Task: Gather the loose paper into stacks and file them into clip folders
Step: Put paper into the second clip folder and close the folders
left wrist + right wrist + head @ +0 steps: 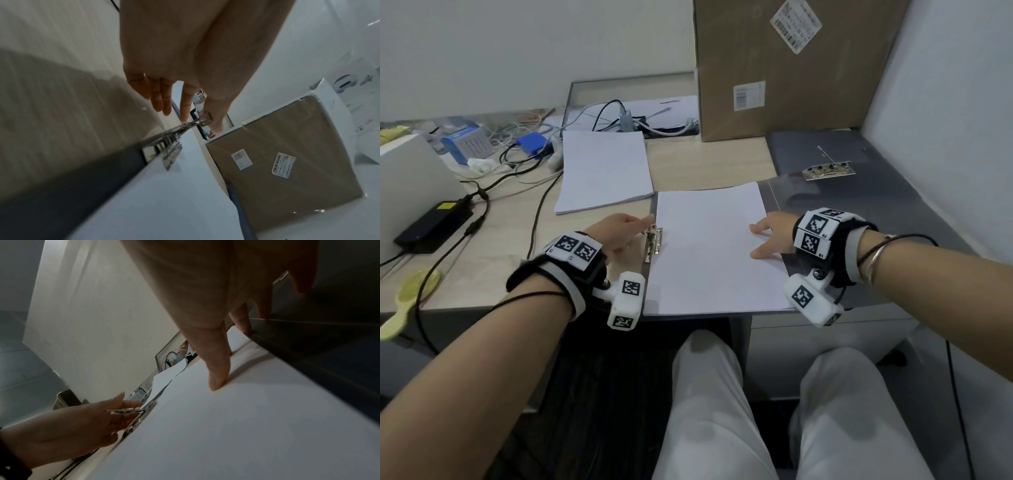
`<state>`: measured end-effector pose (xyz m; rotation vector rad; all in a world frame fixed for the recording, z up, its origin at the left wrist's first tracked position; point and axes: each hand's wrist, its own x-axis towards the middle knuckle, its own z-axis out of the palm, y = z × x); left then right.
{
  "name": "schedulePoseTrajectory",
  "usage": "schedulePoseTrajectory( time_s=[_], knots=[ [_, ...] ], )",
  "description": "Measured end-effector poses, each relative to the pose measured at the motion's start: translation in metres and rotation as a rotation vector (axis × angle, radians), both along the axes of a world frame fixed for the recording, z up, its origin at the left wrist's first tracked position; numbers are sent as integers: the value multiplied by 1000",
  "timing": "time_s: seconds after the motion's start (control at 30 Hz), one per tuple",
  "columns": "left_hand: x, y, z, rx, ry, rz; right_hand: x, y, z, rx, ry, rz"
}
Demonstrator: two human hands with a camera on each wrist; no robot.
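The left hand [174, 65] reaches over the wooden desk [51, 81], its straight fingers [162, 100] at the metal clip lever [197, 122]. White paper [174, 194] lies under the clip. A cardboard box [287, 162] stands beyond.

Box labels [795, 24] too small to read

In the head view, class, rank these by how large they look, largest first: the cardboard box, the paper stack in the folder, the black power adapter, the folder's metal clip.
1. cardboard box
2. paper stack in the folder, though it lies nearer the camera, so the gap is unsure
3. black power adapter
4. metal clip
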<state>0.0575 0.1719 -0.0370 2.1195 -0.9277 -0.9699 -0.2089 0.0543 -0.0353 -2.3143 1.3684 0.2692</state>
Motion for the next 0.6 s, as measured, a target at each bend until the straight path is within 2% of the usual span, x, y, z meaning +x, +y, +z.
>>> schedulePoseTrajectory(
  time_s=[0.3,0.4,0.53,0.6],
  knots=[
    [2,6,-3,-88,326,193,0,0,-1,-5,-19,20],
    [-1,3,1,-23,363,152,0,-1,-2,-11,-18,17],
    [2,6,1,43,294,63,-1,-1,-1,-7,-25,26],
    [11,4,-8,71,123,-32,0,0,-3,-20,-31,25]
  ],
)
